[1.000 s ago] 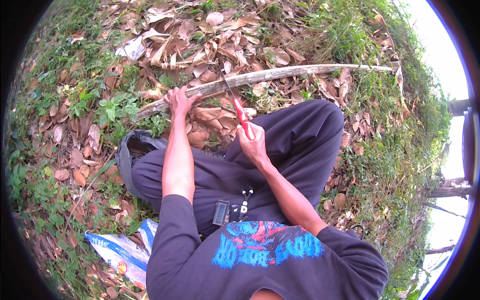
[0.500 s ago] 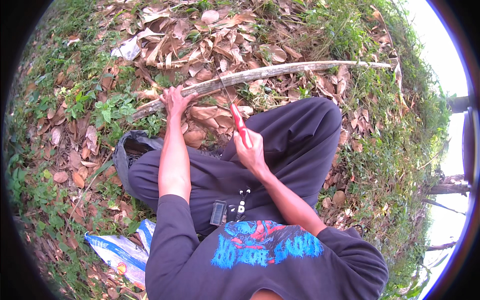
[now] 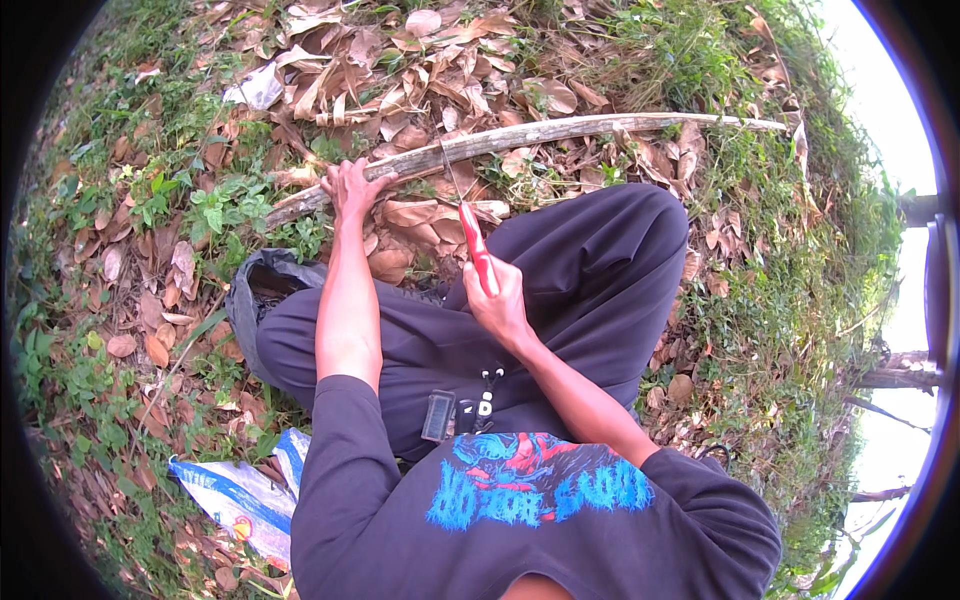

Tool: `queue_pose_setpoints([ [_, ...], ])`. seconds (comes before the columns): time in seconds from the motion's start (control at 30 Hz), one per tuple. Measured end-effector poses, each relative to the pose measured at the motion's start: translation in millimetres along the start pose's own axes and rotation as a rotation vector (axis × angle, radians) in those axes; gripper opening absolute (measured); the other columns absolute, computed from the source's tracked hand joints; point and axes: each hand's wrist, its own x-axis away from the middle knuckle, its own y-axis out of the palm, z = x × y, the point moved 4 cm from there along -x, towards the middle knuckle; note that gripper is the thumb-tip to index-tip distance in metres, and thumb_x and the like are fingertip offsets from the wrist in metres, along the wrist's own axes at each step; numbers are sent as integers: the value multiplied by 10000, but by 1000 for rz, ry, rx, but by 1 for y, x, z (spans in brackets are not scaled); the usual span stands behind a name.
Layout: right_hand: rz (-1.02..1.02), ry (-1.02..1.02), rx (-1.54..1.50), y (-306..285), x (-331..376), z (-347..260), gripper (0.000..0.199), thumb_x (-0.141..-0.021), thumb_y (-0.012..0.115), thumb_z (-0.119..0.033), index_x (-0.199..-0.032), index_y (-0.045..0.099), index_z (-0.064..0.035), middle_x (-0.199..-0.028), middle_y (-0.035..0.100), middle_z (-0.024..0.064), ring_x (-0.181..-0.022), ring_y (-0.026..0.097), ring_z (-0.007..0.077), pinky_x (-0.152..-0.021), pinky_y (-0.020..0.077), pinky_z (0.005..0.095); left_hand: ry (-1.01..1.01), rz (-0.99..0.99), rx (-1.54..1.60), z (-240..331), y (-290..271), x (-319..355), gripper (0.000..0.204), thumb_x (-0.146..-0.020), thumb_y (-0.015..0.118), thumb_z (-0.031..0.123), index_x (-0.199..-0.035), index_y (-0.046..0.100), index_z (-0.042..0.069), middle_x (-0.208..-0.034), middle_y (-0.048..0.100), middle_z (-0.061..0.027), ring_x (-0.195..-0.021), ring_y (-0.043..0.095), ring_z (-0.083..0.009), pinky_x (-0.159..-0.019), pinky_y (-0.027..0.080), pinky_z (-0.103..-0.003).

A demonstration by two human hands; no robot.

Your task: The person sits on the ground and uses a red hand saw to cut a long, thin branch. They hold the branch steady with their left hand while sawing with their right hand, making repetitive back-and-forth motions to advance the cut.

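We note the left hand point(image 3: 350, 188) closed over the long grey stick point(image 3: 520, 137), which lies across the dry leaves point(image 3: 400, 60) on the ground ahead of our crossed legs in dark trousers point(image 3: 590, 270). The right hand point(image 3: 497, 300) is wrapped round the red handle of a knife point(image 3: 476, 245), held just above the right knee, its tip pointing up toward the stick but apart from it. A blue-and-white plastic bag point(image 3: 235, 495) lies on the grass at our left hip

ground point(image 3: 800, 330): grass | dry leaves point(image 3: 400, 60) | long stick point(image 3: 560, 132) | possibly plastic sack point(image 3: 235, 495)
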Motion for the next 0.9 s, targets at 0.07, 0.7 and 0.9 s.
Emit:
queue_pose_setpoints([
  [0.07,49,-38,20,3,-30,6,202,-885,615,-91,-736,548,28,-518,468,112,-466,435,131,-475,391,352,0,4,1,2,0,3,803,-697,701,739,-1241,672,149,-1209,621,-116,-1235,462,-342,-1079,243,-578],
  [0.7,75,-104,90,15,-68,9,244,-891,615,-115,-707,527,18,-534,476,101,-492,431,121,-488,387,369,-25,-24,-4,4,-3,-1,803,-695,698,749,-1245,671,166,-1231,614,-118,-1267,454,-341,-1102,233,-556],
  [0.9,25,23,1,7,-2,8,231,-909,612,-87,-714,538,13,-543,474,38,-508,440,80,-481,383,320,-20,-56,11,6,-7,-2,779,-697,698,742,-1235,680,179,-1232,617,-104,-1253,462,-325,-1083,250,-543],
])
